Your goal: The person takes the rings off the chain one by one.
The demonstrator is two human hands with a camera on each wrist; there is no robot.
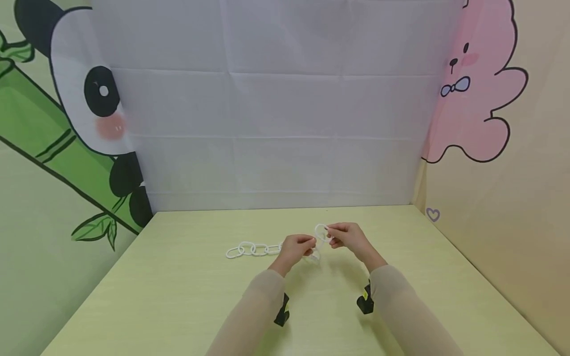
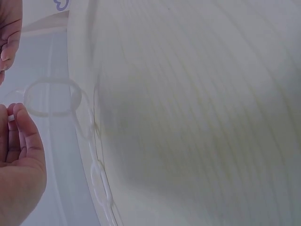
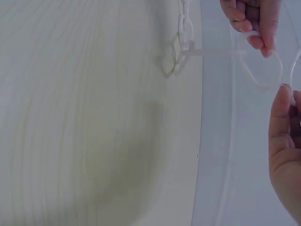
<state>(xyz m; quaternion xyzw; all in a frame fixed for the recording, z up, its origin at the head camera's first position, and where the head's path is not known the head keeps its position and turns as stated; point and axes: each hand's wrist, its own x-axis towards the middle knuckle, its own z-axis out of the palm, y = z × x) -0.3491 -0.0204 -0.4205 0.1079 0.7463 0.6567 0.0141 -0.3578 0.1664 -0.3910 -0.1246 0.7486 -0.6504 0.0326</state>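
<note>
A chain of white oval plastic links [image 1: 260, 253] lies partly on the table, its right end lifted toward the hands. My left hand [image 1: 295, 251] pinches a link at that raised end between thumb and fingers. In the right wrist view this link [image 3: 251, 77] hangs below the left fingertips, joined to another link [image 3: 216, 52] seen edge-on. Just to the right, my right hand [image 1: 353, 238] pinches a white link [image 1: 319, 226] close to the left fingertips. Whether that link is hooked to the chain, I cannot tell.
The pale yellow tabletop [image 1: 187, 296] spreads around the hands. Behind it hangs a white cloth backdrop [image 1: 285, 123], with a panda-printed panel [image 1: 75, 113] on the left and a bear-printed one [image 1: 476, 113] on the right. Black wrist mounts [image 1: 366, 302] sit beneath the sleeves.
</note>
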